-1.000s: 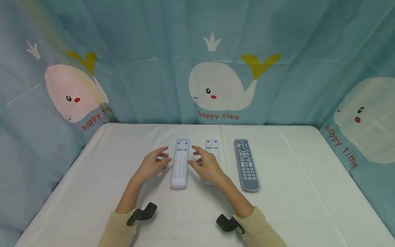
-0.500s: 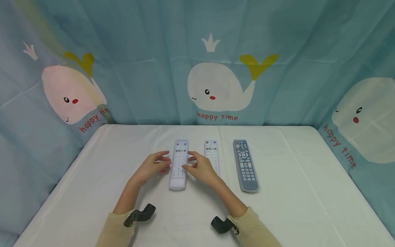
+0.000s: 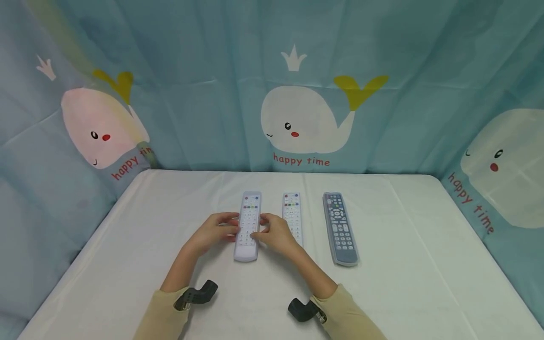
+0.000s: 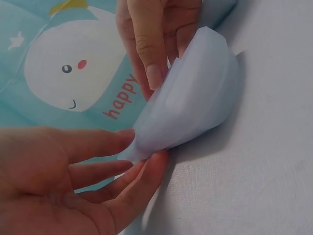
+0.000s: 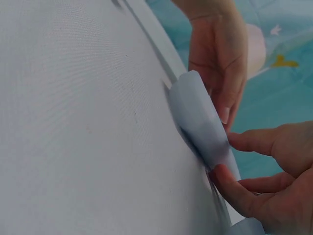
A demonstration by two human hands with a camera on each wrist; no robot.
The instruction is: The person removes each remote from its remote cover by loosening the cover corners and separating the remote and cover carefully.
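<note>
now both hands, left hand (image 3: 212,231) and right hand (image 3: 274,233), apparently pinch white remote (image 3: 248,226) sides.

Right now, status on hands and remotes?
Both hands pinching leftmost white remote, flat on table. Middle remote close beside right hand. Dark remote apart.

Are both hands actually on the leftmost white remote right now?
Touching. In the left wrist view the left hand and right hand both press fingertips against the sides of the white remote.
</note>
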